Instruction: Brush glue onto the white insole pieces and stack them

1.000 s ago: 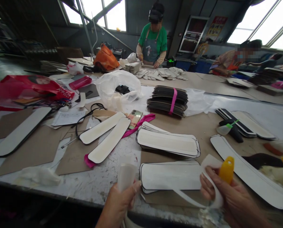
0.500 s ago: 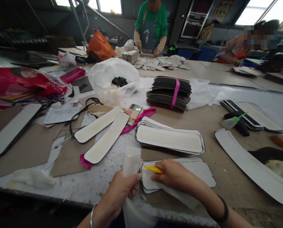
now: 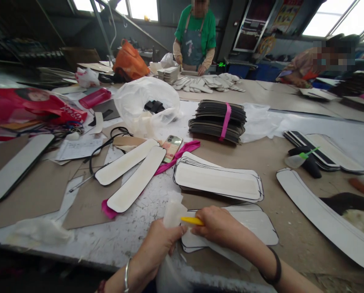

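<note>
My left hand (image 3: 157, 248) is closed on a strip of white backing paper (image 3: 172, 211) at the table's near edge. My right hand (image 3: 218, 226) is closed round a flat yellow tool (image 3: 191, 221), whose tip points left toward that strip. Both hands meet over the left end of a white padded piece with a black edge (image 3: 255, 221), which lies flat in front of me. A stack of like white pieces (image 3: 218, 181) lies just beyond it.
Two white pieces (image 3: 133, 173) lie to the left by a phone (image 3: 172, 146) and a pink band. A banded black stack (image 3: 218, 120), a plastic bag (image 3: 145, 103) and a glue bottle (image 3: 296, 159) stand further off. Two other people work at the far side.
My right hand swung from the right, with the yellow tool upright, over to the piece's left end beside my left hand. The tool now lies flat. The view dropped lower.
</note>
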Demonstrator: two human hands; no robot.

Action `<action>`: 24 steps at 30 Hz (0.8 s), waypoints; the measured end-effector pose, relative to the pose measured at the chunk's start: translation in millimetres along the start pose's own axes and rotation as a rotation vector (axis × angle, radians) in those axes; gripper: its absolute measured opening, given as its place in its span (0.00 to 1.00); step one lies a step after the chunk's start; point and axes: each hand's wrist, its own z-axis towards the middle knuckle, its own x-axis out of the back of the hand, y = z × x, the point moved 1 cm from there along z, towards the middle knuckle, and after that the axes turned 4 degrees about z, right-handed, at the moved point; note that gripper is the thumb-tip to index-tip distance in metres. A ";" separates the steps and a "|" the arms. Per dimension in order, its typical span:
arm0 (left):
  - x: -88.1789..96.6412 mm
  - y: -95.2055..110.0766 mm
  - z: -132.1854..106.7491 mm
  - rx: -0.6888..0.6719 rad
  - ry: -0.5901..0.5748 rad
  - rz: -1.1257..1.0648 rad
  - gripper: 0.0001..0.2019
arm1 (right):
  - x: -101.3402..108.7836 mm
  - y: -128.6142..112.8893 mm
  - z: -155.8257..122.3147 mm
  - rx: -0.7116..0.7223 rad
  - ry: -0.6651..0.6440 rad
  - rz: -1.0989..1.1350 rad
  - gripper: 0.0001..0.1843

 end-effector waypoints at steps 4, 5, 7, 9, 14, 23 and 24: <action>-3.7 -0.3 0.6 -0.034 0.033 0.065 0.12 | -4.3 -2.8 -2.9 -0.012 0.040 -0.022 0.13; -3.9 -0.9 0.5 -0.036 0.042 0.085 0.12 | -5.1 -1.3 -6.8 -0.020 0.052 -0.024 0.13; -3.5 -2.9 0.6 -0.034 0.057 0.118 0.12 | -6.0 7.4 -20.7 -0.051 0.071 -0.028 0.11; -2.5 -5.2 1.0 -0.033 0.065 0.143 0.13 | -5.8 24.5 -42.2 -0.106 0.088 -0.029 0.09; -1.4 -9.4 0.9 -0.040 0.064 0.188 0.16 | -6.3 84.2 -96.9 -0.327 0.195 0.033 0.10; -4.5 -12.8 2.6 -0.027 0.143 0.256 0.17 | -10.0 102.6 -95.0 -0.560 0.324 0.000 0.12; -4.9 -13.0 2.7 -0.031 0.147 0.259 0.17 | -9.6 102.0 -93.5 -0.568 0.332 -0.001 0.12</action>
